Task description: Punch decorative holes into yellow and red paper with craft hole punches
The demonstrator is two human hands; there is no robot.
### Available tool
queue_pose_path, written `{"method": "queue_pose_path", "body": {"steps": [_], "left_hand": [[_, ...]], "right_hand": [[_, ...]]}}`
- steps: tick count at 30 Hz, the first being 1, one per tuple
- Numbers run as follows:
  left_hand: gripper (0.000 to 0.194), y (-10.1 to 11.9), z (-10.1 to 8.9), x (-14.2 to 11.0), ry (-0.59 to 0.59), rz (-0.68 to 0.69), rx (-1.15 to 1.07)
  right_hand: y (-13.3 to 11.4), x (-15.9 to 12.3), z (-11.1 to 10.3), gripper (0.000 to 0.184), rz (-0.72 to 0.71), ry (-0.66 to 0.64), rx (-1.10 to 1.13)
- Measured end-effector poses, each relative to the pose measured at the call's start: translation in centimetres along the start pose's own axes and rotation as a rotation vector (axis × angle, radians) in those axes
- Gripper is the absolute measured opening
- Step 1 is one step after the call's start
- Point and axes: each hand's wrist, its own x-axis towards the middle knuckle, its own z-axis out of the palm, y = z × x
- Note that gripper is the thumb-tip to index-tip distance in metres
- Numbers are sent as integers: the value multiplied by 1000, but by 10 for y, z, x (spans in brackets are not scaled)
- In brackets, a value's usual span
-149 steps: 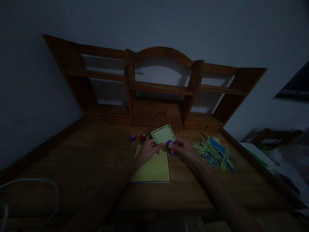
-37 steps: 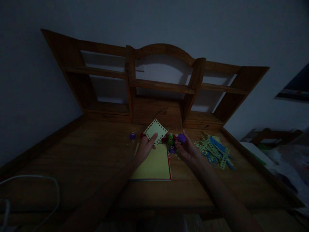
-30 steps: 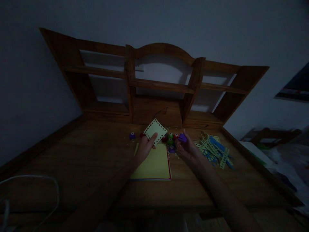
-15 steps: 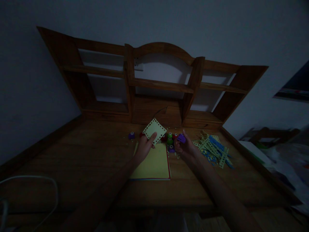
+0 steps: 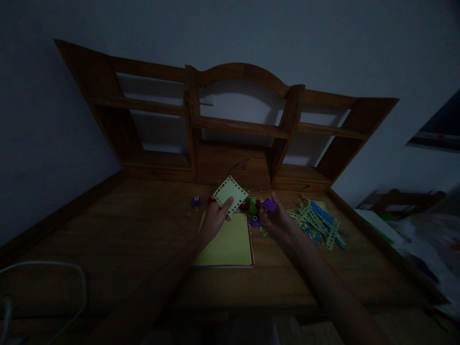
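Observation:
Pinched between the thumb and fingers of my left hand (image 5: 216, 216) is a pale yellow paper square (image 5: 230, 192), turned like a diamond, with punched holes along its edges. My right hand (image 5: 278, 221) grips a purple craft punch (image 5: 269, 205), held apart from the paper on its right. Under and in front of my left hand lies a stack of yellow paper (image 5: 227, 244) with a red edge showing. Between the hands, on the desk, stand several small punches with eye-like tops, among them a green punch (image 5: 253, 210) and a purple punch (image 5: 255, 221).
Another purple punch (image 5: 196, 201) stands left of the paper. Punched yellow and blue strips (image 5: 319, 220) lie heaped at the right. A wooden shelf unit (image 5: 237, 127) rises along the desk's back. A white cable (image 5: 81, 273) loops at the lower left.
The purple punch in my right hand has tilted slightly and shifted a little to the left. My left hand and the paper square look unmoved.

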Motion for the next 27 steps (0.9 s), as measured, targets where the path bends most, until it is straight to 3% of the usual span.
{"method": "queue_pose_path", "body": {"steps": [21,27], "left_hand": [[41,1,1,2,-26,5,83],[36,10,3,0,-109,8,0]], "right_hand": [[-1,-3,5,37,23,-71,-54],[3,-2,-1,28,-36,-79,-73]]}}
